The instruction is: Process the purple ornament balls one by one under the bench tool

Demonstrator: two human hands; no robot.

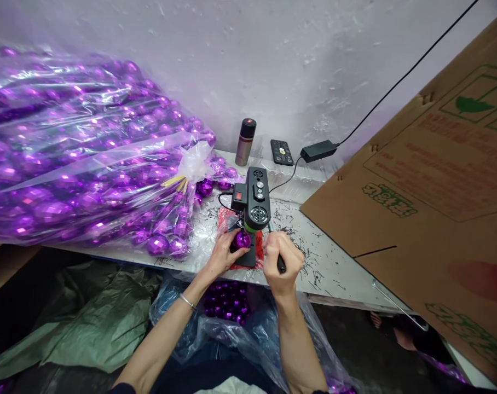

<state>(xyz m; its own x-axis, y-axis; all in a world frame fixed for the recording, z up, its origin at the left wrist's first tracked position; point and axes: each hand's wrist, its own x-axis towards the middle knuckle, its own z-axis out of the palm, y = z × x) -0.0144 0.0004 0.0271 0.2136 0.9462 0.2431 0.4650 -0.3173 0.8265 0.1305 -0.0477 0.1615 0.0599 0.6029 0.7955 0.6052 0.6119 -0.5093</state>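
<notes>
My left hand (225,253) pinches a shiny purple faceted ball (243,239) between thumb and fingers on the black base (246,259) of a small bench machine. The machine's black head (257,200), with round vents and buttons, stands right above the ball and hides its top. My right hand (283,257) is closed in a fist round the machine's lever (281,265), whose dark end shows below the fingers. A box with a red switch (238,196) sits on the machine's left side. Red sheeting (260,244) lies beneath the base.
A big clear bag of purple balls (80,158) fills the left. Behind the machine are a flask (246,143), a phone (282,152) and a power adapter (318,150). A cardboard box (421,202) leans at right. Black bits (314,249) litter the table. More balls (227,302) lie in plastic below.
</notes>
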